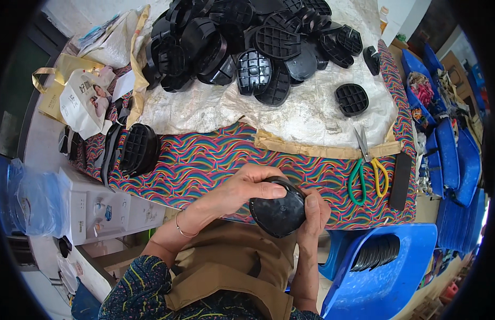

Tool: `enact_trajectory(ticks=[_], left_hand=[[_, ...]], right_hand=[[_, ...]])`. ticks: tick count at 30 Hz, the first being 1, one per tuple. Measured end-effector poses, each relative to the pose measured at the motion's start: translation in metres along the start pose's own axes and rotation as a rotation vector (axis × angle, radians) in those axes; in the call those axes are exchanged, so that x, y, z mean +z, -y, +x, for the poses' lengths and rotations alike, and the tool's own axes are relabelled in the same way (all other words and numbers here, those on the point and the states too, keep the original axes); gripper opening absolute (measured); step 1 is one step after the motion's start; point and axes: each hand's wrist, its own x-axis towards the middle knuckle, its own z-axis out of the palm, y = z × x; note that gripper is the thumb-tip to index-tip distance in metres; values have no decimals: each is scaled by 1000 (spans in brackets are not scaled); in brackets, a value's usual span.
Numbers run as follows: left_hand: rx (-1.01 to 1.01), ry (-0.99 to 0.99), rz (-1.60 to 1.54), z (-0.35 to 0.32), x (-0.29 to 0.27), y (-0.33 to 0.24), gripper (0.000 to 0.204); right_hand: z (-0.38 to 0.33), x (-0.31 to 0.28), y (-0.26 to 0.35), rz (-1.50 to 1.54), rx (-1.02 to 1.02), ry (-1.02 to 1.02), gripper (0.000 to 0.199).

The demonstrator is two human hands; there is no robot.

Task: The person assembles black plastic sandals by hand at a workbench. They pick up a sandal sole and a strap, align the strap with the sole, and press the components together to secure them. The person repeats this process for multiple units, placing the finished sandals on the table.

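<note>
Between my two hands, above the table's near edge, is a black rounded plastic piece (279, 213), smooth side up. My left hand (253, 186) grips its upper left edge, thumb lying on top. On the right side my right hand (314, 213) closes round the rim, with its thumb along the edge; its other fingers are partly hidden. A heap of similar black pieces (277, 42), several with gridded undersides showing, covers the far side of the table. One gridded piece (352, 100) lies apart on the white sack (205, 109). A short stack (138, 149) of them stands at the left.
Scissors (364, 165) with green and yellow handles and a dark flat bar (400, 182) lie at the table's right. A blue tub (386, 282) below holds a row of black pieces. Bags (79, 98) and a white water dispenser (98, 208) stand left; blue bins (452, 154) line the right.
</note>
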Motion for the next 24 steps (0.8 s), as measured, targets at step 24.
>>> enact_trajectory(ticks=[24], left_hand=[[194,-80,-248,-3,20,27,85]], right_hand=[[-4,13,-19,541,204,-65,44]])
